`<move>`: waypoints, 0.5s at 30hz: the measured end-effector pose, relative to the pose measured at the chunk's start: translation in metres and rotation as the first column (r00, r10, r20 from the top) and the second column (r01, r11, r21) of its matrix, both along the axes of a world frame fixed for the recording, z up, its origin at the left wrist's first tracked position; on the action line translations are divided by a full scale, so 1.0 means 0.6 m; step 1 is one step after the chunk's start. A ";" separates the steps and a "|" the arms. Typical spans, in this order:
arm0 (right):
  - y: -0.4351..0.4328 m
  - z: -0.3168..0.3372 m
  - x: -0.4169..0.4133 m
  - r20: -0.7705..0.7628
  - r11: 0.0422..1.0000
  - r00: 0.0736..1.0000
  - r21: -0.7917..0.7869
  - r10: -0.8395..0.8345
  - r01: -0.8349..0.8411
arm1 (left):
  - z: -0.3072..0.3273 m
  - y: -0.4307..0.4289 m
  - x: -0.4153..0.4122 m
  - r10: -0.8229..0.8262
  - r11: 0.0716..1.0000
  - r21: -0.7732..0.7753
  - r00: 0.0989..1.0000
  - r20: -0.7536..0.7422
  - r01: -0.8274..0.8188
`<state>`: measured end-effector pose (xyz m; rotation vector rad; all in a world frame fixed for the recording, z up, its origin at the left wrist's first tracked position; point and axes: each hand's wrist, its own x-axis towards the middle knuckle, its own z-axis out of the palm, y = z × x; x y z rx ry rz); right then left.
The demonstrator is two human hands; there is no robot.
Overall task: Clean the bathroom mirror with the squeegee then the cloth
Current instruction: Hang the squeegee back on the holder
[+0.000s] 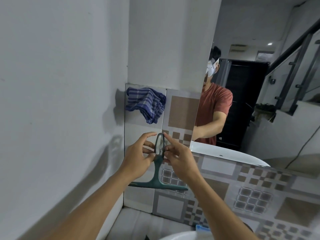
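A dark green squeegee (156, 181) hangs upright against the tiled wall, its loop handle at the top and its blade at the bottom. My left hand (136, 159) and my right hand (180, 160) both pinch the loop handle from either side. A blue striped cloth (146, 103) hangs on the tiles above and to the left of my hands. The bathroom mirror (259, 101) fills the upper right and reflects a person in a red shirt.
A plain white wall (60, 84) closes the left side. Patterned grey and brown tiles (242, 196) run below the mirror. A white basin rim (181, 237) shows at the bottom edge, with a small blue object (200, 228) beside it.
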<state>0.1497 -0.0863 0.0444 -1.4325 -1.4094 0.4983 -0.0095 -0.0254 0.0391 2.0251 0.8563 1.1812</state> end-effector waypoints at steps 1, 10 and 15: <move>0.004 0.001 0.001 0.014 1.000 1.000 0.007 0.009 -0.009 | -0.001 0.004 0.002 -0.011 1.000 0.002 1.000 0.001 0.011; 0.028 0.003 0.009 0.003 0.999 0.999 0.028 0.040 -0.040 | -0.003 0.036 0.008 -0.046 0.999 0.006 0.999 0.019 0.046; 0.039 -0.002 0.015 -0.053 0.999 0.998 0.019 0.033 -0.032 | -0.003 0.048 0.013 -0.046 0.999 0.004 0.999 0.016 0.046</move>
